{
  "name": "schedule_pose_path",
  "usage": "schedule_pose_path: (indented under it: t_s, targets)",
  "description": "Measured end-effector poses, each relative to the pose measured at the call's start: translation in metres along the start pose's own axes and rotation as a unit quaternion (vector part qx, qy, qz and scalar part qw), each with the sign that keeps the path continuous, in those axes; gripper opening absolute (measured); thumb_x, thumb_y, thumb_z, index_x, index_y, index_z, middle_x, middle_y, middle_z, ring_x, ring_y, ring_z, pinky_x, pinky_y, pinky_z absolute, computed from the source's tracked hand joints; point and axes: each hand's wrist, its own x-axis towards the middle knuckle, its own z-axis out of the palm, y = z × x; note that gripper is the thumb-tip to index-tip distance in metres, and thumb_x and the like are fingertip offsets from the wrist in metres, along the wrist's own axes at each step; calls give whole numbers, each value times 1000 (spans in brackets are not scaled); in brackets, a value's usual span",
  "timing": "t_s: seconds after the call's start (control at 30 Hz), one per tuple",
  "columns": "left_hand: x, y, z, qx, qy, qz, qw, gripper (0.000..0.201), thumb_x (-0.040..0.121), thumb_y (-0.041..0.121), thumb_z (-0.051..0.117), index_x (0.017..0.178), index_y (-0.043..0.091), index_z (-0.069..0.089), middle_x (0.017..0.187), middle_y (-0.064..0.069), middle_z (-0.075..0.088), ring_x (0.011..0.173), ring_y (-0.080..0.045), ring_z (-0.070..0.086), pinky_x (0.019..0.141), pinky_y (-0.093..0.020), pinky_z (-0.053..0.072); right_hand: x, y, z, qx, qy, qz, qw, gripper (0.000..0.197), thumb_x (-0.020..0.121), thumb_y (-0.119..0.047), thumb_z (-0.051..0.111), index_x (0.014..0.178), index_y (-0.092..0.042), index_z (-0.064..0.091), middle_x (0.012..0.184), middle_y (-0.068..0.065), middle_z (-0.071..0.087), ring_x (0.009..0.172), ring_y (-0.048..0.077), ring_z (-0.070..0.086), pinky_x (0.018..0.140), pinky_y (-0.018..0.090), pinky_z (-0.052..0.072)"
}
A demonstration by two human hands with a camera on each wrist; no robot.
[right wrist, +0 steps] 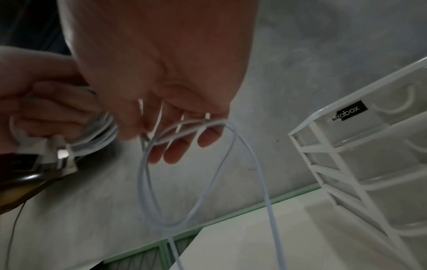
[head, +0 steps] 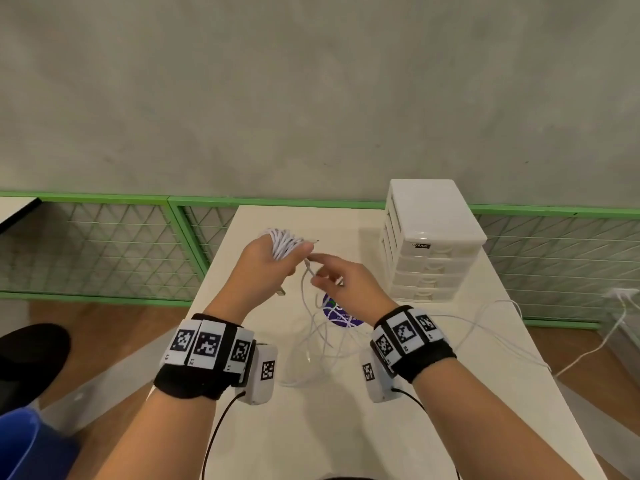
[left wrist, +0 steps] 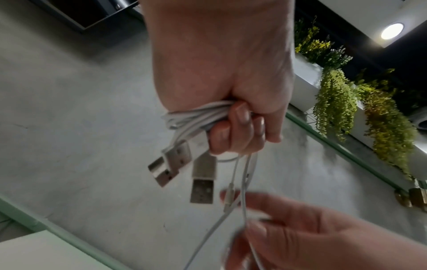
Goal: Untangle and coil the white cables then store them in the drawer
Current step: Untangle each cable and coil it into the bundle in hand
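The left hand [head: 266, 261] grips coiled cables [head: 284, 242] above the counter [head: 311, 427]; its wrist view alone shows two USB plugs [left wrist: 182, 164]. The right hand [head: 341, 275] pinches a loose strand [right wrist: 203, 126] near the drawers [head: 433, 244].

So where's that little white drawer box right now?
In the head view the drawer box stands at the table's far right, just beyond the right hand, drawers shut.

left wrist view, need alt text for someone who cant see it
The left hand grips a coil of white cable, two USB plugs hanging below the fist. The right hand, blurred, pinches loose strands trailing from the coil, against a grey wall.
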Motion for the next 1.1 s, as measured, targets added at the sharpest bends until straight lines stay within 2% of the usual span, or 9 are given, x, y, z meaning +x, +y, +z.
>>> schedule_pose_path:
  t_s: [0.13, 0.23, 0.4, 0.53, 0.7, 0.8, 0.93, 1.0, 1.1]
  targets:
    - [4, -15, -23, 35, 40, -34, 998, 40, 89, 41, 59, 74, 5, 51, 64, -5, 52, 41, -2, 45, 35, -15, 33, 2, 12, -28, -39, 12, 66, 997, 24, 89, -36, 59, 100, -21, 73, 99, -6, 72, 89, 10, 63, 84, 27, 48]
    - [6, -31, -44, 7, 100, -79, 992, 37, 90, 37, 59, 77, 3, 52, 64, -5, 52, 52, -20, 48, 32, -19, 34, -4, 30, -47, -63, 7, 96, 993, 21, 84, -34, 65, 90, -16, 74, 92, -3, 70, 86, 11, 61, 80, 26, 46]
    - [7, -45, -74, -34, 193, -107, 975, 34, 90, 34, 60, 71, 9, 46, 67, -6, 52, 44, -12, 49, 33, -21, 38, -20, 72, -52, -88, 25, 184, 979, 24, 84, -18, 65, 108, -20, 68, 106, 0, 62, 102, 18, 58, 91, 30, 44]
    - [10, -48, -71, -55, 134, -127, 981, 34, 90, 37, 59, 83, 5, 51, 67, -6, 54, 26, -6, 47, 51, -35, 45, -21, 79, -44, -87, 15, 247, 965, 79, 79, -21, 71, 145, -24, 27, 153, 3, 20, 133, 25, 37, 109, 38, 35]
    - [7, -33, -45, -74, 16, -84, 994, 32, 89, 37, 60, 73, 10, 51, 62, -4, 52, 29, -7, 43, 51, -33, 36, -6, 5, -10, -91, 31, 95, 991, 91, 71, -42, 76, 145, -32, 24, 151, -4, 28, 137, 17, 29, 113, 41, 27]
    - [4, -18, -35, -86, -37, -45, 995, 36, 88, 37, 62, 65, 13, 48, 54, -1, 49, 36, -13, 40, 46, -28, 37, 2, -35, 21, -164, -47, 27, 985, 101, 71, -39, 76, 147, -34, 10, 155, -8, 20, 144, 11, 6, 118, 46, 4]
    - [4, -13, -45, -61, -68, -9, 996, 39, 88, 38, 61, 62, 13, 47, 52, 0, 48, 39, -13, 38, 43, -24, 35, 1, -47, 24, -245, -159, 139, 946, 98, 75, -20, 67, 149, -28, 3, 157, -2, 13, 146, 15, -2, 115, 48, -5]
    - [6, -17, -50, -47, -73, -10, 996, 40, 88, 40, 61, 63, 13, 46, 52, 1, 48, 42, -15, 38, 45, -27, 37, -2, -41, 16, -239, -176, 185, 937, 106, 72, -31, 73, 149, -28, -1, 158, 1, 9, 146, 17, 1, 118, 46, -1]
    - [8, -20, -52, -46, -100, -14, 994, 43, 83, 47, 64, 61, 15, 47, 50, 3, 49, 41, -18, 40, 49, -38, 43, 1, -45, 16, -102, -112, 160, 975, 126, 51, -63, 77, 147, -34, 1, 157, -7, 14, 146, 14, 7, 119, 46, 8]
